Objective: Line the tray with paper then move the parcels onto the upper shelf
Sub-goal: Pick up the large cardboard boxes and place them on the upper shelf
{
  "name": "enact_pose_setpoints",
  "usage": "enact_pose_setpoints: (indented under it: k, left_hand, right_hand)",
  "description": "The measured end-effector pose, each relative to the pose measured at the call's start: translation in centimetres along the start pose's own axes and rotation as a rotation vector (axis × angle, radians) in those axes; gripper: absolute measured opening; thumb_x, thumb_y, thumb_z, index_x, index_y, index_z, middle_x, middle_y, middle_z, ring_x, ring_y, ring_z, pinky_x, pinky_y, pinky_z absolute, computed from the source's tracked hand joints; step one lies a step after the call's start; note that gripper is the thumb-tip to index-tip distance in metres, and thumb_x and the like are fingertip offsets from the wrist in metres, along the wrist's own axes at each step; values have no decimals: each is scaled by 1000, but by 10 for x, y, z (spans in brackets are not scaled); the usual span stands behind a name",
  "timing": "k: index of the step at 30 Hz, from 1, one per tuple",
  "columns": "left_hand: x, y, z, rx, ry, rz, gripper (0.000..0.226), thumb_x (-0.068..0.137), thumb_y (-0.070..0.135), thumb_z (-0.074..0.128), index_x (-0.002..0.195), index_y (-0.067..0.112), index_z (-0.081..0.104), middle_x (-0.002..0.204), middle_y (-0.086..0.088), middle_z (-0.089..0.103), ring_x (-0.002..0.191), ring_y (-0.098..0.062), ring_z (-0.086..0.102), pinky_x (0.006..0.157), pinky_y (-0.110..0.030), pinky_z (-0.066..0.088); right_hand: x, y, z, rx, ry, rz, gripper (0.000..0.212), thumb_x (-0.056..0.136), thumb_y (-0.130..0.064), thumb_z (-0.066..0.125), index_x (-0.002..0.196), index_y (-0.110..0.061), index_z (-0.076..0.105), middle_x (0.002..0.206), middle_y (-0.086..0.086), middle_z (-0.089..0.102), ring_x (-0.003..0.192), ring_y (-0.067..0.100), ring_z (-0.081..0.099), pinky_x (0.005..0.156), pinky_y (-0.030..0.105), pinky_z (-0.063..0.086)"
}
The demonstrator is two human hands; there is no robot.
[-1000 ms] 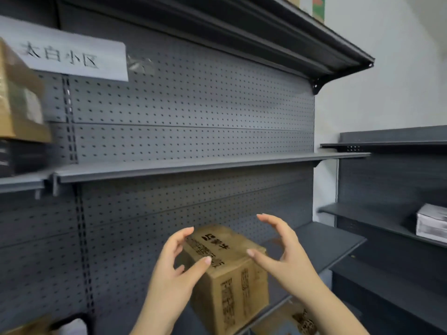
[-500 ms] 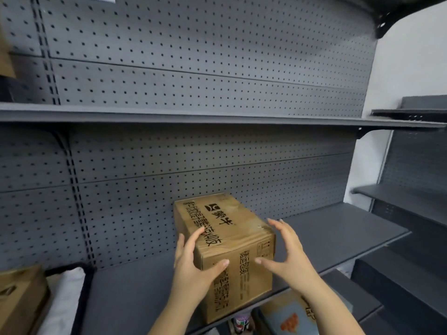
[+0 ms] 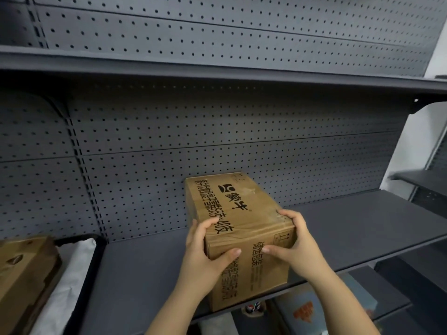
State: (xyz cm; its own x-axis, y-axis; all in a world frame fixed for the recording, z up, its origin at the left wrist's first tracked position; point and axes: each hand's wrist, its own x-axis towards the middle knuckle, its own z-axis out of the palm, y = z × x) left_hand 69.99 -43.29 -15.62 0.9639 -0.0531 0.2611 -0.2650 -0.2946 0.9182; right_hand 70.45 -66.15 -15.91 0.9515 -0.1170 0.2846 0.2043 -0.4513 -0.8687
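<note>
A brown cardboard parcel (image 3: pixel 238 228) with black printed characters rests on the grey middle shelf (image 3: pixel 145 274), its near end at the shelf's front edge. My left hand (image 3: pixel 205 257) grips its near left corner and my right hand (image 3: pixel 294 247) grips its near right corner, thumbs on the front face. At the far left a black tray (image 3: pixel 100 247) lined with white paper (image 3: pixel 72 274) holds another brown parcel (image 3: pixel 24 274). The upper shelf (image 3: pixel 217 73) runs across above.
Grey pegboard (image 3: pixel 217 146) backs the shelving. Below the middle shelf lie a blue box with an orange mark (image 3: pixel 321 310) and other small items. A second grey rack (image 3: pixel 425 182) stands at the right, beside a white wall.
My view has dropped and moved closer. Both hands went from hovering open beside the parcel to closing on its near corners.
</note>
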Motion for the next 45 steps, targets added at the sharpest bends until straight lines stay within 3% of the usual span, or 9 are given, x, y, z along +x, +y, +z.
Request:
enact_pose_setpoints:
  k: [6, 11, 15, 20, 26, 30, 35, 41, 45]
  left_hand:
    - [-1, 9, -8, -49, 20, -43, 70, 59, 47, 88, 114, 65, 47, 153, 13, 33, 143, -14, 30, 114, -50, 34]
    - [-20, 29, -32, -94, 21, -12, 72, 60, 47, 88, 118, 64, 48, 144, 20, 43, 134, -10, 41, 110, -49, 40]
    - [-49, 57, -65, -110, 11, 58, 72, 59, 50, 87, 119, 62, 49, 140, 21, 46, 134, -12, 43, 108, -49, 41]
    - [-86, 98, -118, -121, -31, 97, 69, 53, 59, 84, 113, 62, 52, 132, 18, 55, 121, -13, 55, 100, -47, 49]
    - [-133, 145, -184, -120, -72, 118, 60, 62, 44, 87, 112, 55, 55, 119, 17, 63, 105, -7, 63, 89, -36, 56]
    - [-169, 175, -225, -105, -76, 176, 58, 65, 41, 86, 115, 48, 56, 111, 18, 65, 98, -3, 64, 73, -21, 53]
    - [-207, 222, -269, -44, -86, 258, 56, 65, 50, 83, 113, 50, 55, 111, 19, 66, 100, -5, 66, 85, -33, 58]
    - [-243, 287, -305, 65, -66, 398, 52, 66, 60, 76, 111, 45, 54, 103, 19, 69, 92, -1, 67, 84, -33, 57]
    - [-249, 332, -324, 80, -75, 470, 54, 65, 62, 76, 110, 44, 53, 105, 17, 69, 94, -8, 69, 83, -40, 58]
  right_hand:
    - [-4, -17, 1, 5, 6, 6, 81, 56, -21, 93, 118, -42, 44, 115, -22, 55, 107, -4, 54, 78, 15, 45]
    - [-33, -57, -1, -19, 38, -8, 82, 55, -28, 93, 118, -45, 43, 115, -24, 55, 105, -2, 54, 82, 25, 49]
    - [-71, -105, -4, -61, 103, -70, 81, 56, -31, 92, 118, -45, 42, 109, -28, 54, 97, -7, 53, 72, 16, 44]
    - [-120, -171, -2, -130, 133, -139, 80, 56, -40, 90, 118, -45, 39, 108, -30, 50, 96, -9, 50, 69, 17, 42]
    - [-172, -244, 8, -195, 154, -173, 77, 60, -44, 87, 120, -41, 39, 104, -28, 51, 91, -7, 51, 70, 22, 43]
    - [-211, -290, 10, -235, 172, -197, 76, 58, -49, 86, 117, -43, 39, 104, -23, 56, 91, -2, 55, 70, 23, 46]
    - [-256, -356, -2, -311, 235, -244, 77, 54, -56, 84, 116, -41, 41, 105, -16, 58, 91, 6, 58, 71, 28, 46]
    - [-299, -426, -25, -369, 314, -320, 82, 42, -69, 73, 113, -40, 45, 96, -19, 60, 85, -4, 56, 67, 24, 44]
    - [-313, -471, -43, -353, 361, -395, 76, 44, -69, 75, 108, -41, 46, 92, -15, 63, 83, 5, 62, 71, 34, 52]
